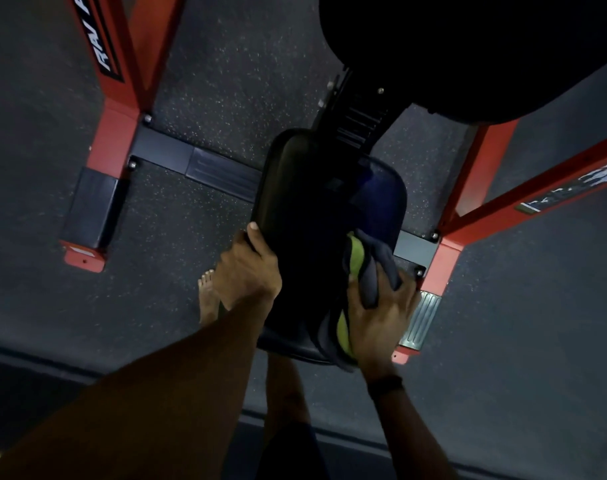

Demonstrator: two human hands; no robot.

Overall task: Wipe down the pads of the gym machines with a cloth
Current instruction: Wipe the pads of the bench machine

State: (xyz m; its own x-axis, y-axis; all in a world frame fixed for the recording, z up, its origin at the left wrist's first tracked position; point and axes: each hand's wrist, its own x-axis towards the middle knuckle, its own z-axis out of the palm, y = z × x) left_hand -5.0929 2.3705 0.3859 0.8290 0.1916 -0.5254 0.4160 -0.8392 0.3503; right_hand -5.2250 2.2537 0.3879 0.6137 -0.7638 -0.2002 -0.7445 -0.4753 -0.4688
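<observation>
A black padded seat of a red-framed gym machine fills the middle of the view. My left hand grips the seat's left edge, thumb curled onto the top. My right hand holds a bunched grey and lime-green cloth against the seat's right near part. A larger black back pad looms at the upper right.
Red steel frame legs stand left and right on dark speckled rubber flooring. A black crossbar runs under the seat. A ribbed metal foot plate lies right of my hand. My bare foot is below left.
</observation>
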